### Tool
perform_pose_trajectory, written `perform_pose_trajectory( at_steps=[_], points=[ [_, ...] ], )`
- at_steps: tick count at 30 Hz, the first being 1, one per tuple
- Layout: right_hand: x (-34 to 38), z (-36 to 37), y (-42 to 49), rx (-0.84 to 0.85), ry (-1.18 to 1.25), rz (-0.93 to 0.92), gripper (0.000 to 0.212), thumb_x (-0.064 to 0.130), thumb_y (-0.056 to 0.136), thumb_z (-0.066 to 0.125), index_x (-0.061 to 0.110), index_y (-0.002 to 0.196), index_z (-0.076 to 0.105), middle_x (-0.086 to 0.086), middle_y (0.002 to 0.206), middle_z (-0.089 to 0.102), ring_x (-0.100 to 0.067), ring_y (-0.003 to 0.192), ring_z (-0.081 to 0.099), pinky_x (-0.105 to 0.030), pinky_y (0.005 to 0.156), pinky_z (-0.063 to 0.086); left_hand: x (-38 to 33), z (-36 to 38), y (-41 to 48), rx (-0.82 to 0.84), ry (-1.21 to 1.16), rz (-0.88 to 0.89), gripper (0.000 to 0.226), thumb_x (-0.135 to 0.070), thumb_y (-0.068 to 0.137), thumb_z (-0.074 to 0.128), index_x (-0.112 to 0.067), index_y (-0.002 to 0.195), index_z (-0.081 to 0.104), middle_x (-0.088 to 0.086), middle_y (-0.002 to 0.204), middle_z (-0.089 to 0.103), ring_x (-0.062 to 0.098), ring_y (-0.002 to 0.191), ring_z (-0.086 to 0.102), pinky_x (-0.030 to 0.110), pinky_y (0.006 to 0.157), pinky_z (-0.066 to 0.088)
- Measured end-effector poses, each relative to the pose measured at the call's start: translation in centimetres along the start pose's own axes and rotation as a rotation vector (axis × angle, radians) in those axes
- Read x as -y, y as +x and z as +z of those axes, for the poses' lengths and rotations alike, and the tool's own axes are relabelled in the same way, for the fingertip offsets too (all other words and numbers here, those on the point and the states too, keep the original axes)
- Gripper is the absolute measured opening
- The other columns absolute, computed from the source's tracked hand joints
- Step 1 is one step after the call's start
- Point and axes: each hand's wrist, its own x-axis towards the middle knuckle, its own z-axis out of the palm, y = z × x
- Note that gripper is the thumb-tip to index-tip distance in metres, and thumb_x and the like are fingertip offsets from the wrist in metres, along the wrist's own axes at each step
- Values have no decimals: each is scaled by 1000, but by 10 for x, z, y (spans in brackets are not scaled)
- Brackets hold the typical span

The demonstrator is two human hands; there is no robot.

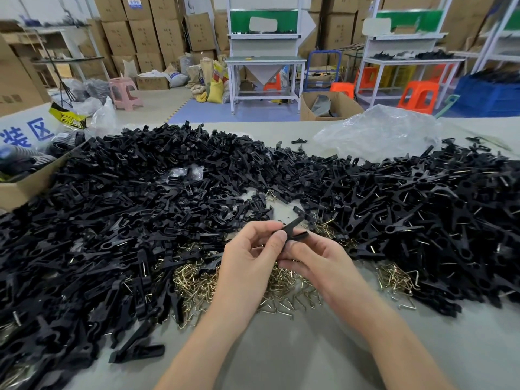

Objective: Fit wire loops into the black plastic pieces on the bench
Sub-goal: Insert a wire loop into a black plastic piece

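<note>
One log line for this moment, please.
left hand: pinches black plastic piece | right hand: holds same piece | wire loops: heaped on bench below hands | loop fitted: cannot tell

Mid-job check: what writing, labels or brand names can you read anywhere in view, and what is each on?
"装区": big blue characters on the pale sheet at far left, cut off by the frame edge.
"PRO…": yellow-and-black label; the rest is blurred.
Carton labels and sack print: too blurred to read.
Held black plastic piece: no text visible.
</note>
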Motion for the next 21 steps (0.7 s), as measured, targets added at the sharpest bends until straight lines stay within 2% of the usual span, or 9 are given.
perform_pose_trajectory(
  at_steps=[3, 7, 13, 16, 18, 21],
  points=[
    [0, -1, 1, 14, 14, -19, 26, 35, 76, 74, 28, 100, 81, -1, 93, 78, -12, 91, 74, -22, 81, 57, 1, 0, 0, -1, -16, -4, 11, -8, 94, 67, -17, 100, 71, -3, 93, 77, 6, 86, 71, 14, 73, 52],
    [-2, -2, 1, 14, 22, -19, 33, 34, 76, 75, 24, 108, 79, -5, 102, 78, -16, 95, 74, -23, 83, 57, 1, -1, 0, -24, -25, -15, 9, -8, 95, 67, -14, 101, 70, -2, 90, 77, 4, 81, 71, 13, 72, 52],
    [0, -2, 0, 2, 23, -32, 32, 36, 75, 73, 28, 105, 79, -5, 101, 78, -15, 95, 74, -22, 82, 57, 1, -2, 1, 18, -15, -23, 8, -9, 95, 66, -12, 101, 70, 3, 94, 77, 9, 85, 73, 18, 75, 55],
    [3, -1, -1, -8, 16, -41, 27, 32, 80, 71, 30, 105, 79, -6, 105, 78, -15, 97, 74, -21, 82, 57, 1, -1, 0, 39, 48, -12, 12, -9, 97, 64, -18, 100, 71, -3, 95, 77, 9, 90, 72, 21, 79, 56],
    [3, -2, -1, -20, 13, -57, 24, 24, 87, 66, 29, 107, 79, -7, 109, 77, -17, 101, 74, -22, 85, 56, 0, -1, -1, 30, 89, 9, 20, -8, 98, 62, -26, 99, 71, -6, 97, 76, 6, 89, 71, 16, 77, 53],
    [2, -6, 0, -7, 56, -70, 25, 20, 91, 66, 20, 114, 76, -14, 119, 74, -29, 114, 70, -31, 96, 56, -1, 0, -3, 33, 217, 85, 30, -11, 97, 64, -41, 101, 68, -9, 106, 70, 2, 93, 67, 13, 76, 50]
  ],
)
